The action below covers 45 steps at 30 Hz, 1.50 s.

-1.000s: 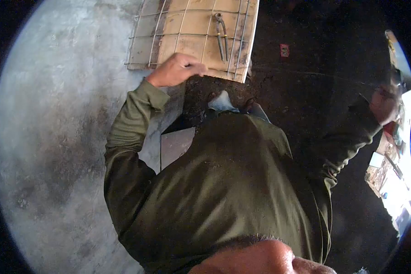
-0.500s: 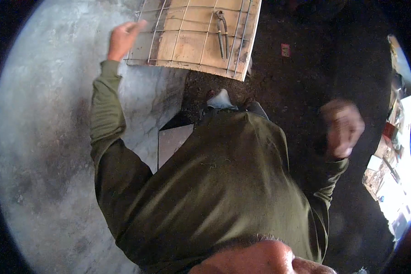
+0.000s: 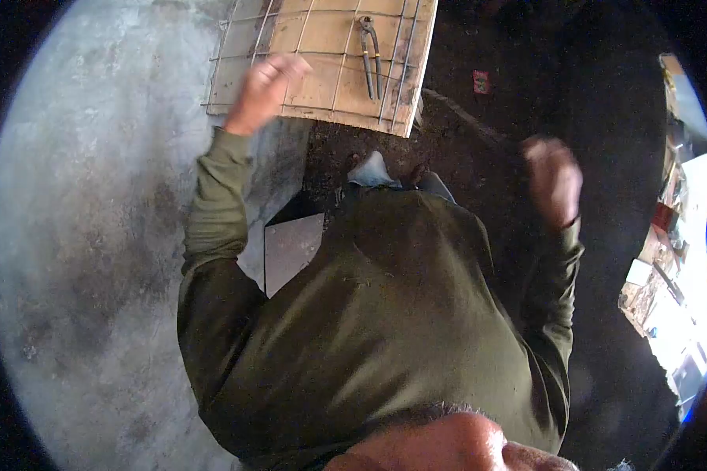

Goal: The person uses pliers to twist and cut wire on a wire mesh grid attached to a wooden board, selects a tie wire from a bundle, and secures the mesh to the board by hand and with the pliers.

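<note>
My left hand (image 3: 265,93) is over the near left part of a wooden board (image 3: 310,74), its fingertips smeared by motion. Thin metal rods form a wire grid (image 3: 339,74) across this board. Whether the hand touches the grid I cannot tell. On the board's right side lies a pair of pincers (image 3: 371,59) with dark handles banded in yellow, apart from both hands. My right hand (image 3: 555,182) is raised to the right over the dark floor, blurred, its fingers curled in. A faint pale streak (image 3: 467,116) runs between it and the board's corner, perhaps a wire; what the hand holds is unclear.
A grey, stained concrete surface (image 3: 102,196) fills the left side. Below the board, a pale flat panel (image 3: 292,250) stands beside my body. A small red packet (image 3: 481,82) lies on the dark ground. Bright clutter (image 3: 675,275) shows at the far right.
My left hand has moved right, from the board's left edge to over it. My right hand has moved up and left, and the pale streak has appeared beside it.
</note>
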Motion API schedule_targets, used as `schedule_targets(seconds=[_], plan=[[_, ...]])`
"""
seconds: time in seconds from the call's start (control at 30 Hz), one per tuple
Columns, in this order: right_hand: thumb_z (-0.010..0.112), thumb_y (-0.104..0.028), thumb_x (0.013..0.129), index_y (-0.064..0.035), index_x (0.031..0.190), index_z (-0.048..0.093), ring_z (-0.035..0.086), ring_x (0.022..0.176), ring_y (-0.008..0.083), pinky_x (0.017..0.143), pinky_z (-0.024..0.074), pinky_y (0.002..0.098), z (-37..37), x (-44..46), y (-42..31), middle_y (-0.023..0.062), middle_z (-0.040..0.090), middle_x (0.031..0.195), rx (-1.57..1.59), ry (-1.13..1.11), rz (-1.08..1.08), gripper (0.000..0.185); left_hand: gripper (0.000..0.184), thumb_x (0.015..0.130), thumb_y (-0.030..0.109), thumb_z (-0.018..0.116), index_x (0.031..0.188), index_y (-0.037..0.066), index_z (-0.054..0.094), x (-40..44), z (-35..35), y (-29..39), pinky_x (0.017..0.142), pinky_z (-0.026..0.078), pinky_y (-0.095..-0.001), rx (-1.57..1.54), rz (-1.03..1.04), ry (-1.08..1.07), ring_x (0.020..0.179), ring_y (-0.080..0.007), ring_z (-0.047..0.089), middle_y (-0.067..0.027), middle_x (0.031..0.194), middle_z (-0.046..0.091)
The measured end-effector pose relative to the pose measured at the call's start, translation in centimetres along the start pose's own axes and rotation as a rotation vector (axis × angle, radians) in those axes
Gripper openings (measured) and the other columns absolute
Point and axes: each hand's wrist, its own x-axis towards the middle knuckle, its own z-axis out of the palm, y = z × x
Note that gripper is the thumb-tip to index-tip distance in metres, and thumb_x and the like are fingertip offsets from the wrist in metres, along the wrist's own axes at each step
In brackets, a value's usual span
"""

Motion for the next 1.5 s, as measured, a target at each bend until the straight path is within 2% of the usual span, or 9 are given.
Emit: schedule_targets(seconds=[0.1, 0.33, 0.43, 0.77, 0.93, 1.0, 1.17, 1.43, 1.5], plan=[[0.061, -0.026, 0.087, 0.001, 0.086, 0.064, 0.062, 0.074, 0.0318, 0.066, 0.0476, 0.0352, -0.9, 2.0, -8.9, 0.0184, 0.063, 0.081, 0.583, -0.714, 0.225, 0.027, 0.025, 0.094, 0.024, 0.053, 0.093, 0.003, 0.065, 1.7, -1.8, -0.3, 0.077, 0.047, -0.0267, 0.215, -0.004, 0.155, 0.084, -0.0104, 0.058, -0.0031, 0.089, 0.065], [0.049, -0.022, 0.094, -0.0032, 0.096, 0.058, 0.051, 0.061, 0.0173, 0.056, 0.0425, 0.0286, -4.6, 9.6, -4.8, 0.0069, 0.058, 0.076, 0.847, 1.03, 0.536, 0.022, 0.026, 0.094, 0.025, 0.05, 0.095, 0.004, 0.064, -6.1, 14.7, -0.6, 0.085, 0.046, -0.0321, -0.167, -0.035, -0.796, 0.091, -0.0187, 0.06, -0.0083, 0.093, 0.065], [0.047, -0.024, 0.095, -0.0049, 0.091, 0.053, 0.044, 0.054, 0.0127, 0.05, 0.039, 0.0249, -4.0, 7.2, -1.0, 0.0026, 0.051, 0.071, 1.36, 0.907, 0.39, 0.021, 0.028, 0.095, 0.028, 0.05, 0.095, 0.004, 0.064, -7.1, 16.2, -1.5, 0.08, 0.047, -0.0322, -0.235, -0.033, -0.759, 0.087, -0.0177, 0.061, -0.0076, 0.09, 0.065], [0.046, -0.026, 0.096, -0.0059, 0.089, 0.057, 0.041, 0.058, 0.0048, 0.049, 0.0369, 0.0239, 7.8, -1.8, 4.2, -0.0031, 0.046, 0.067, 0.089, 0.594, 0.703, 0.024, 0.024, 0.093, 0.023, 0.053, 0.09, 0.002, 0.064, -4.4, 7.3, -2.0, 0.056, 0.045, -0.0267, -0.118, 0.029, -0.41, 0.059, -0.0104, 0.052, -0.0036, 0.069, 0.059], [0.055, -0.03, 0.09, -0.0044, 0.121, 0.051, 0.059, 0.078, 0.0256, 0.072, 0.0456, 0.039, 9.1, -3.4, -1.0, 0.0123, 0.063, 0.086, -0.3, 0.11, 1.117, 0.041, 0.022, 0.09, 0.025, 0.055, 0.088, 0.006, 0.066, -4.5, 7.7, -3.3, 0.062, 0.05, -0.034, 0.104, 0.224, -0.275, 0.071, -0.025, 0.064, -0.0092, 0.079, 0.066], [0.055, -0.031, 0.09, -0.0047, 0.131, 0.043, 0.059, 0.095, 0.0321, 0.083, 0.0454, 0.0414, 8.3, -4.0, -1.1, 0.017, 0.061, 0.105, -0.733, 0.097, 0.732, 0.05, 0.021, 0.089, 0.024, 0.054, 0.086, 0.006, 0.066, -5.1, 9.4, -4.1, 0.065, 0.05, -0.038, 0.143, 0.327, -0.319, 0.074, -0.0284, 0.064, -0.0099, 0.083, 0.067], [0.065, -0.008, 0.081, 0.0013, 0.11, 0.061, 0.063, 0.094, 0.0307, 0.079, 0.0503, 0.036, 11.2, 4.8, -11.4, 0.0195, 0.062, 0.108, 0.676, -0.38, 0.564, 0.03, 0.021, 0.09, 0.022, 0.054, 0.089, 0.005, 0.067, -5.5, 15.4, -5.5, 0.068, 0.05, -0.0385, -0.01, 0.164, -0.311, 0.077, -0.031, 0.063, -0.0126, 0.086, 0.066], [0.063, -0.009, 0.078, -0.0035, 0.097, 0.068, 0.067, 0.081, 0.0277, 0.07, 0.0526, 0.0353, 15.8, 6.7, -6.2, 0.0168, 0.067, 0.09, 0.385, -0.54, 0.252, 0.02, 0.029, 0.09, 0.027, 0.057, 0.102, 0.001, 0.064, -5.4, 17.3, -6.5, 0.07, 0.048, -0.0355, -0.16, -0.23, -0.164, 0.082, -0.0243, 0.065, -0.0167, 0.089, 0.066], [0.062, -0.011, 0.079, -0.0055, 0.097, 0.068, 0.067, 0.082, 0.028, 0.07, 0.0525, 0.0359, 16.1, 7.2, -3.9, 0.0154, 0.067, 0.091, 0.323, -0.574, 0.22, 0.02, 0.031, 0.086, 0.03, 0.061, 0.097, 0.002, 0.064, -6.6, 18.9, -6.6, 0.06, 0.045, -0.0369, -0.289, -0.301, 0.209, 0.066, -0.0264, 0.059, -0.0134, 0.078, 0.063]])
